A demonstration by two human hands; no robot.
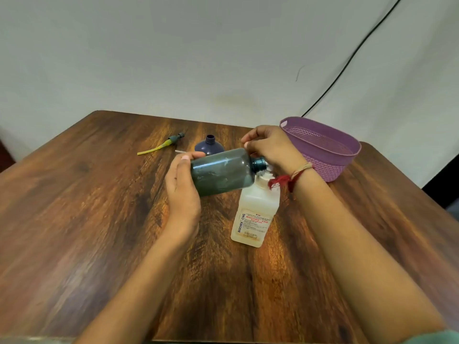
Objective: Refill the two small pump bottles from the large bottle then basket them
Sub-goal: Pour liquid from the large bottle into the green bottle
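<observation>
One teal bottle (221,172) is gripped at its base by the left hand (182,187), long axis level above the table (74,219), neck pointing right over the large bottle (255,214); the right hand (270,147) is curled there, its hold unclear.

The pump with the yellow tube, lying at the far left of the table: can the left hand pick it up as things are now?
Probably not at once. The left hand grips the dark bottle held on its side, so it is not free. The pump lies uncovered, with nothing in front.
</observation>
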